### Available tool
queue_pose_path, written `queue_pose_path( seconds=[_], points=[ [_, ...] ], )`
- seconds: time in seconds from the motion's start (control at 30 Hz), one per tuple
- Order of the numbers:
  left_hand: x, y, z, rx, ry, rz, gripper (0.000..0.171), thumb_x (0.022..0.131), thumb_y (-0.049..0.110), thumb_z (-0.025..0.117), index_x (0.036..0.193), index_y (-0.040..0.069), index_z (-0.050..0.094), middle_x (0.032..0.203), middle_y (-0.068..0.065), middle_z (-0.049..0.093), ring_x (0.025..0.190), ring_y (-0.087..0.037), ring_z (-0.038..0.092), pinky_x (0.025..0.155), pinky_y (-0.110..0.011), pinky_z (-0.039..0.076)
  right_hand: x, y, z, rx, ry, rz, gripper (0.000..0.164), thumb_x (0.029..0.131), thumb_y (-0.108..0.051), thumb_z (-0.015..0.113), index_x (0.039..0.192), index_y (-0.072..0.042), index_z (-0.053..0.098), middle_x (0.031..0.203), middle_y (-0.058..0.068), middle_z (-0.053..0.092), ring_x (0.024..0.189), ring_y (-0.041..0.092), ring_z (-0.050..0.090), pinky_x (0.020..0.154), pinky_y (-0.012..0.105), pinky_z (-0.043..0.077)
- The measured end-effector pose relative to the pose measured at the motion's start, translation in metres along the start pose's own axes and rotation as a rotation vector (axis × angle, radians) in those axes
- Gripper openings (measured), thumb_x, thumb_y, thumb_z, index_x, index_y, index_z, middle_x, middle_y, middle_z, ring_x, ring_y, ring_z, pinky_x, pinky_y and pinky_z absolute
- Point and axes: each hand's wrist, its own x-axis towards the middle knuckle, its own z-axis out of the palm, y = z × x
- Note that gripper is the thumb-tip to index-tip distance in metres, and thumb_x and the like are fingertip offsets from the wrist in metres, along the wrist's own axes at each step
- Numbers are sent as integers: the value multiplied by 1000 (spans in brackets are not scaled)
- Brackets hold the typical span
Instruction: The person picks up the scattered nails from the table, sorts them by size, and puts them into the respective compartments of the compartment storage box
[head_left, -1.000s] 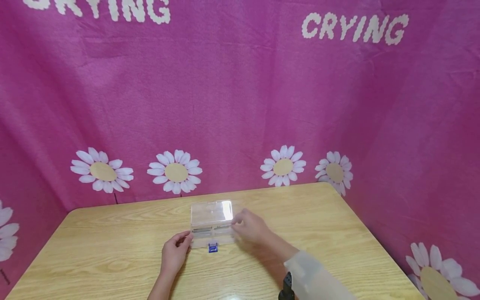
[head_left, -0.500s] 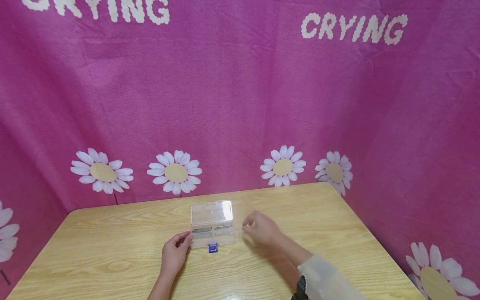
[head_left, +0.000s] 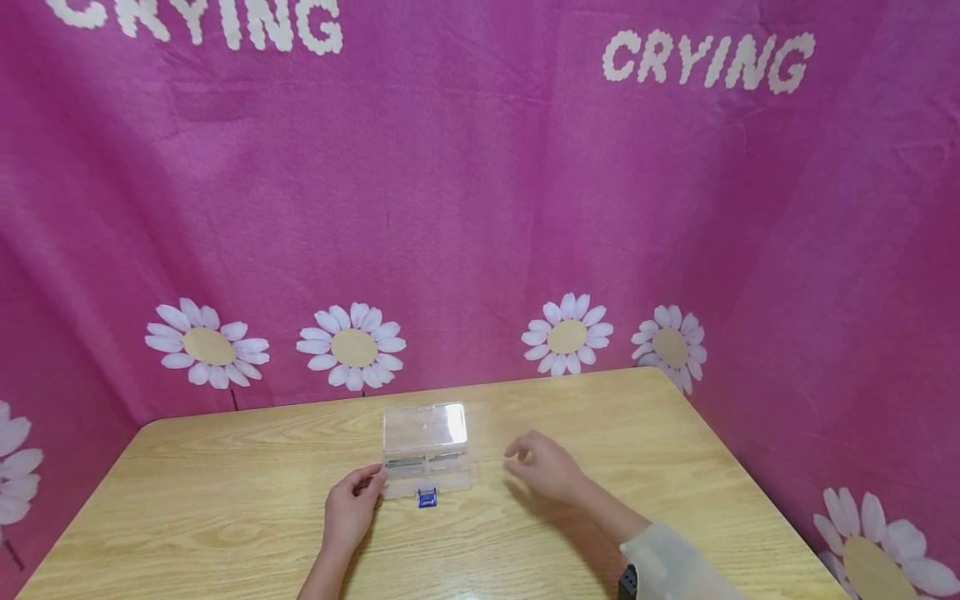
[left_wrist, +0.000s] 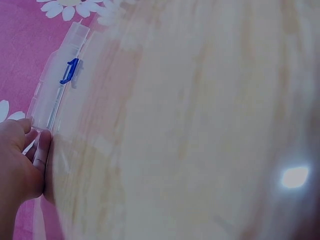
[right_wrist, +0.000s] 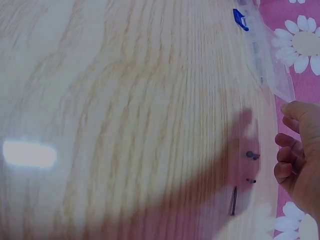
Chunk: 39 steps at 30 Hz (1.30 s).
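A clear plastic box with a blue latch lies on the table, its lid raised at the back. Thin metal pieces lie in its compartments. My left hand holds the box's left end between thumb and fingers; the left wrist view shows the fingertips at that end. To the right of the box, my right hand hovers with loosely bent fingers, nothing seen between them. Below it in the right wrist view lie a nail-like metal piece and small dark hardware pieces.
The wooden table reaches back to a magenta cloth printed with daisies and lettering. More of this cloth hangs at both sides. A light sleeve and a dark wrist device are on the right arm.
My right hand has drawn away from the box's right end, moving right and slightly toward me. The left hand and the box stay where they were.
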Motion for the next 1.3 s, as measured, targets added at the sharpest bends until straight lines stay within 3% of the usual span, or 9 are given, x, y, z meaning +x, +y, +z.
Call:
queue_pose_path(
  seconds=[0.53,1.13,1.3],
  points=[
    [0,-1,1,-23,4,6,32,90,19,62,113,-2,64,84,-8,66,65,-6,56,57,-16,49,-16,24,-14,-88,28,-1,14,83,-19,67,91,-8,69,81,0,57,70,8,51,64,22,45],
    [-1,1,0,-13,5,0,33,90,20,61,114,-2,64,86,-9,66,66,-7,57,57,-16,49,-28,31,-13,-133,7,30,14,78,-28,71,77,-15,67,79,-3,57,73,10,49,64,25,44],
    [-1,1,0,-14,8,1,32,90,20,62,113,-2,64,85,-7,66,66,-6,57,57,-16,49,-26,30,-11,-150,5,54,10,77,-22,72,76,-14,67,78,-2,57,72,10,49,64,26,45]
  ],
)
